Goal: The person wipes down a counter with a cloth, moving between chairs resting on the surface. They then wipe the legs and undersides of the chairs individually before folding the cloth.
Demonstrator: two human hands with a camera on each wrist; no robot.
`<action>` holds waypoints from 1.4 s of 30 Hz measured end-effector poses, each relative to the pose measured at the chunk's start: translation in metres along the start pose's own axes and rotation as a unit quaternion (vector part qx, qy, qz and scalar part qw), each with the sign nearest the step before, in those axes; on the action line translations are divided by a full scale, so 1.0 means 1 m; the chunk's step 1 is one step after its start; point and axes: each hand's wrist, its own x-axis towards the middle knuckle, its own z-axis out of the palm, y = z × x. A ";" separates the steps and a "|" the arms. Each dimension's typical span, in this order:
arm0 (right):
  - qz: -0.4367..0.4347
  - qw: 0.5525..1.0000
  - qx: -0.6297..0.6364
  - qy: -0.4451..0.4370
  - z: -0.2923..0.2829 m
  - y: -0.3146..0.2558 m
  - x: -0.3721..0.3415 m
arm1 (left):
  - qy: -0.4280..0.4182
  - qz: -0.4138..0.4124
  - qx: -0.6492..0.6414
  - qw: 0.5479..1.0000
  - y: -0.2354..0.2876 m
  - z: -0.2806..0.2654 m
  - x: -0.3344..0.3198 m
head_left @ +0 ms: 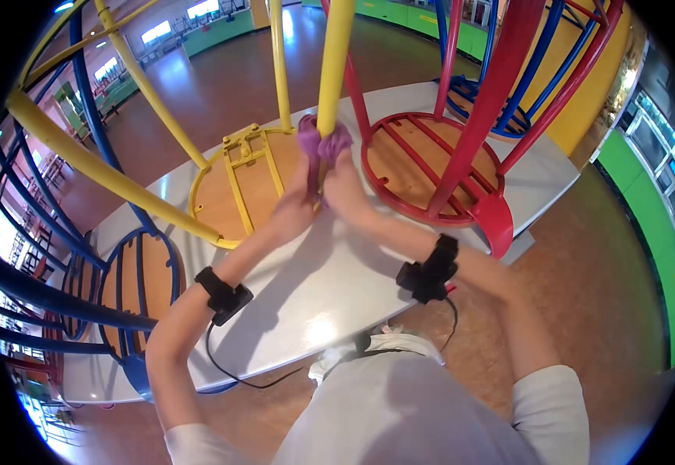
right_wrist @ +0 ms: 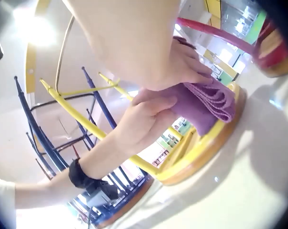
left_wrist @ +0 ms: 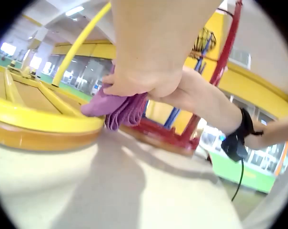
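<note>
A folded purple cloth (head_left: 336, 144) is wrapped around a leg of the yellow stool (head_left: 336, 70), low near its seat. My left hand (head_left: 297, 208) holds the cloth from the left, and my right hand (head_left: 343, 186) grips it from the right, the two close together. In the left wrist view the cloth (left_wrist: 116, 107) hangs in folds below the left hand (left_wrist: 144, 83). The right wrist view shows the left hand's thumb pressed on the cloth (right_wrist: 196, 107), with the right hand (right_wrist: 186, 67) over its upper part. The stool stands upside down, seat on the white table (head_left: 291, 287).
An upturned red stool (head_left: 399, 167) stands just right of the hands, with a blue one (head_left: 500, 116) behind it. More blue stools (head_left: 139, 279) are at the left. Black cables hang from both wrist cameras near the table's front edge.
</note>
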 end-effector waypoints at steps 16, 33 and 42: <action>-0.202 0.979 0.011 -0.003 -0.057 -0.179 0.060 | 0.117 0.329 0.079 0.934 0.138 -0.080 0.106; -0.054 0.980 -0.193 -0.020 0.002 0.046 -0.010 | -0.086 0.157 0.217 0.960 -0.012 -0.027 -0.006; 0.004 0.781 -0.575 -0.244 -0.065 -0.040 0.016 | -0.083 -0.040 -0.179 0.980 0.026 -0.099 -0.008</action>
